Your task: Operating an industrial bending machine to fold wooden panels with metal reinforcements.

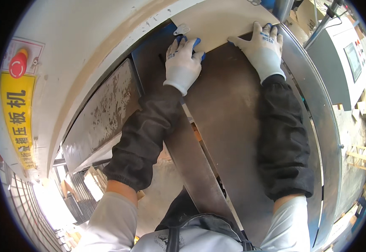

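Note:
A flat beige sheet that looks like cardboard [216, 23] lies on the dark metal table [229, 92] at the far end. My left hand [183, 63], in a white glove with blue on the fingertips, is at the sheet's near left corner. Its fingers are a little bent and apart. Beside them a small pale metal tab [182, 29] overlaps the sheet's left edge. My right hand [264, 48], gloved alike, rests with fingers spread on the sheet's near edge at the right. The undersides of both hands are hidden.
A large cream machine body [78, 50] with a red push button [18, 65] and yellow label [18, 113] rises at left. A curved metal rail [323, 101] borders the table's right side. Beyond stands a control cabinet [338, 59]. A long slot [206, 151] splits the table.

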A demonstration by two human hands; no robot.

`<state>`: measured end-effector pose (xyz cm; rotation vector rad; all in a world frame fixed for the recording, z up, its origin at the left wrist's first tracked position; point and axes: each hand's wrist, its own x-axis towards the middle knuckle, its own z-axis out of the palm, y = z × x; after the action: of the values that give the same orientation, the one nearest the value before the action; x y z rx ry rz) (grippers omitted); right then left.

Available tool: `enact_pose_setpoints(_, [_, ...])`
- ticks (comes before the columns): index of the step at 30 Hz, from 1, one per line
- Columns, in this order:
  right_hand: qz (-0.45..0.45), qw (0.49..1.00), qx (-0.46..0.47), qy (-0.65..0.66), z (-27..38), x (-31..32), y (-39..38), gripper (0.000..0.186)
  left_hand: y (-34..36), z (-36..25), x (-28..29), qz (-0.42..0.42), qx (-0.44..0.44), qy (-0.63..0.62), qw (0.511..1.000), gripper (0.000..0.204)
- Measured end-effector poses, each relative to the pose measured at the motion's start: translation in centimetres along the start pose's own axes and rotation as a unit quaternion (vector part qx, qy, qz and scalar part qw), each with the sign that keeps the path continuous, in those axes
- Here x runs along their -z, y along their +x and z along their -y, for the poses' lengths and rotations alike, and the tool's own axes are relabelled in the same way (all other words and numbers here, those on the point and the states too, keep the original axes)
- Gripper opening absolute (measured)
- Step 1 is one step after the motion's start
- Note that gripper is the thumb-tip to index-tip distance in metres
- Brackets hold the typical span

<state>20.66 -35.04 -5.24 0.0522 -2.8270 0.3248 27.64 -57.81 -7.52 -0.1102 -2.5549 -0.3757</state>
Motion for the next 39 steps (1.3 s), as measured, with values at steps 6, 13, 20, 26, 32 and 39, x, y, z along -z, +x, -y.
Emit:
enact_pose_setpoints(6, [-0.008,1.000,0.005,-0.013,-0.1,-0.1,0.1,0.109,0.2,0.0,0.0,0.008,-0.001,0.003,1.000,0.038])
enact_pose_setpoints(13, [0.005,1.000,0.005,0.015,0.0,0.0,0.1,0.110,-4.4,-0.6,4.5,0.066,0.009,-0.051,0.996,0.052])
enact_pose_setpoints(20, [-0.008,1.000,0.009,0.012,-0.2,0.1,0.2,0.112,-13.0,-2.4,12.2,0.116,-0.018,-0.014,0.993,0.048])
enact_pose_setpoints(26, [0.013,1.000,-0.007,0.019,-0.2,0.1,0.5,0.113,-12.7,-2.4,11.9,0.110,-0.009,-0.036,0.993,0.044])
enact_pose_setpoints(32, [0.023,0.999,-0.018,0.021,0.0,0.5,0.3,0.113,-12.6,-2.6,12.4,0.131,-0.008,-0.042,0.990,0.044])
enact_pose_setpoints(39, [0.031,0.999,-0.011,0.030,-0.2,0.7,0.5,0.114,-12.7,-2.3,12.3,0.133,-0.004,-0.055,0.990,0.042])
